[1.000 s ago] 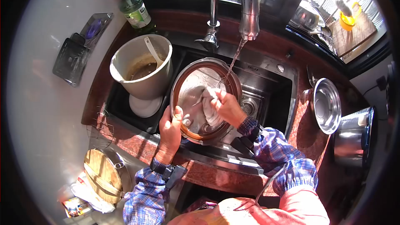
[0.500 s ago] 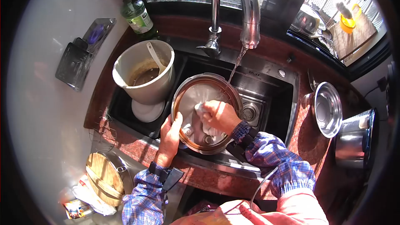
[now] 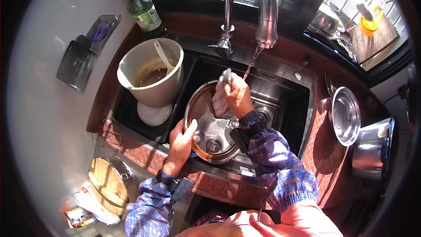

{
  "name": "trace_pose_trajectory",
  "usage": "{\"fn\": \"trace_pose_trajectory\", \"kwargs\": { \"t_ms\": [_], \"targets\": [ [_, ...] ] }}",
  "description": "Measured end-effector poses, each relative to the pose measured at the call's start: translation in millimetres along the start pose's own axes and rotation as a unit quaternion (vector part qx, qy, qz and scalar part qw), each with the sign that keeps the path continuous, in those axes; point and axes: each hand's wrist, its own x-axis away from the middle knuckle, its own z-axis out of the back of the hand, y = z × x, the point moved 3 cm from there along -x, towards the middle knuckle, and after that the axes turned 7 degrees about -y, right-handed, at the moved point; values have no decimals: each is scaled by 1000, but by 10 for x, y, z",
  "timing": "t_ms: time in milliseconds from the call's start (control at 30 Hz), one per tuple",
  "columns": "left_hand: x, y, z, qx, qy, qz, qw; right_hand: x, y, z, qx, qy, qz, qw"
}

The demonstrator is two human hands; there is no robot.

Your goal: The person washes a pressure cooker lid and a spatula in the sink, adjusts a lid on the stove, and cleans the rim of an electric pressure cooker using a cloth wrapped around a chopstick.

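Note:
My left hand [image 3: 180,145] grips the left rim of a round metal pressure cooker lid [image 3: 199,105], thumb over the edge, with the inner face up. Small round fittings show near its lower side. My right hand [image 3: 239,96] pinches a wet, greyish-white dishcloth [image 3: 220,98], which hangs over the lid's upper right edge. The lid is tilted above the right basin of the sink [image 3: 289,105]. Just beyond my right hand, water runs from the faucet [image 3: 266,33].
In the left basin, a pale pot [image 3: 127,63] with murky liquid and a white ladle [image 3: 162,55] rests above a white round piece [image 3: 154,114]. A soap bottle [image 3: 145,13] stands behind. At right are a steel bowl [image 3: 345,116] and a steel pot [image 3: 370,149].
My right hand has lifted the dishcloth from the lid's middle up toward its far edge, near the running water. The lid has tilted and shifted slightly; my left hand keeps its grip.

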Motion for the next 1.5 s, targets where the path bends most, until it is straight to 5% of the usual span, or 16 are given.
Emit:
{"fn": "trace_pose_trajectory", "kwargs": {
  "t_ms": [100, 167, 233, 267, 400, 467, 633, 800, 900, 967, 1033, 1100, 1233, 1267, 1367, 1500],
  "targets": [
    [-63, -31, -31, -46, -2, -15, 999, 210, -411, -296, -242, -30, 32, 969],
    [-118, 50, -97, 3, 25, -56, 998, 423, -454, -530, -309, -160, -24, 937],
    [-141, 54, -51, 7, 26, -105, 994, 673, -450, -653, -22, -73, 317, 945],
    [-138, 39, 1, -2, 23, -95, 995, 727, -540, -541, -256, -247, 11, 935],
    [-135, -26, 104, 10, 34, -84, 996, 757, -677, -272, -201, -319, 10, 926],
    [-144, -16, 121, -14, 35, -64, 997, 780, -706, -189, -35, -278, 151, 948],
    [-155, 129, 89, -22, -7, -67, 997, 361, -718, -117, 133, -155, 258, 944],
    [-62, 148, 159, -73, -24, 21, 997, 135, -389, 72, 284, -117, 104, 946],
    [-50, 173, 143, -38, -4, 26, 999, 215, 49, -142, 130, -42, 63, 989],
    [-91, 191, 105, -5, -28, 10, 1000, 272, -238, -263, 29, -16, 186, 982],
    [-129, 229, 133, -91, -18, -46, 995, 347, -638, -295, 0, -170, 169, 971],
    [-179, 209, 163, 45, 1, -63, 997, 473, -743, -368, -90, -239, 170, 952],
    [-168, 127, 218, -82, 65, -73, 992, 715, -626, -437, -298, -289, 95, 905],
    [-173, 93, 209, -58, 84, -62, 993, 740, -583, -350, -153, -373, 99, 910],
    [-191, 136, 242, 15, 98, -20, 995, 968, -643, 11, 56, -377, 85, 921],
    [-174, 201, 154, -9, 102, -96, 990, 1004, -260, 287, 167, -392, 127, 896]
  ]
}}
